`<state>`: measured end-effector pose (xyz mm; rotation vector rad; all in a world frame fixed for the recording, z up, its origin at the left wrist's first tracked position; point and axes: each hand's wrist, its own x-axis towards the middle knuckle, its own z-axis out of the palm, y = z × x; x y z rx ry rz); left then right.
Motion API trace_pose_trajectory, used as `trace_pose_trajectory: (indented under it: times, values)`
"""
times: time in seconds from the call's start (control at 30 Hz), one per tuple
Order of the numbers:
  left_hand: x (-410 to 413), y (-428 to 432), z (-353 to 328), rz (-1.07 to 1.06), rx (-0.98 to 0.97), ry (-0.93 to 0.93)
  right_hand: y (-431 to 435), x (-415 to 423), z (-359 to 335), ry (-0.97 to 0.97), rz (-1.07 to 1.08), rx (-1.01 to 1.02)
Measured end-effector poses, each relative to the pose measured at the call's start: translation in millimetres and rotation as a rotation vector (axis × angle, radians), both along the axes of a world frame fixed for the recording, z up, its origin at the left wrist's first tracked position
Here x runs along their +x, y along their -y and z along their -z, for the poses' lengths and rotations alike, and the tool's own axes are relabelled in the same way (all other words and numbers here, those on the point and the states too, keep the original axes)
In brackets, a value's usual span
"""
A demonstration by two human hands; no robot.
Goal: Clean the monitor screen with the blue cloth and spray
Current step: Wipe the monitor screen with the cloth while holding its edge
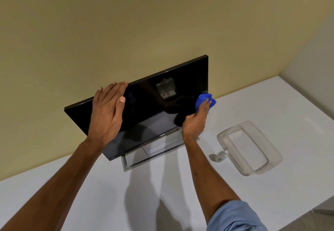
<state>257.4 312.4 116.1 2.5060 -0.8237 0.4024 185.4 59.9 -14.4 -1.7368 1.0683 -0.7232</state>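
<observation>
A black monitor stands on a silver stand on the white table, its screen dark and glossy. My left hand lies flat over the top edge of the monitor, fingers spread across the upper left of the screen. My right hand presses a bunched blue cloth against the right edge of the screen. A small white spray bottle stands on the table to the right of the monitor's stand, untouched.
A clear plastic tray lies on the white table right of the bottle. A yellow wall rises directly behind the monitor. The table's front edge runs along the lower right.
</observation>
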Motion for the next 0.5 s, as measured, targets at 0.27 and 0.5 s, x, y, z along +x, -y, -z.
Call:
trace_pose_trajectory:
  times: [0.27,0.5]
  values:
    - [3.5,-9.7,-20.5,0.069,0.168,-0.08,-6.8,-13.6,11.7,0.278,0.239,0.616]
    - [9.2,-16.7,-42.9,0.146,0.283,-0.2,-67.6,-18.1,17.1,0.275,0.145,0.554]
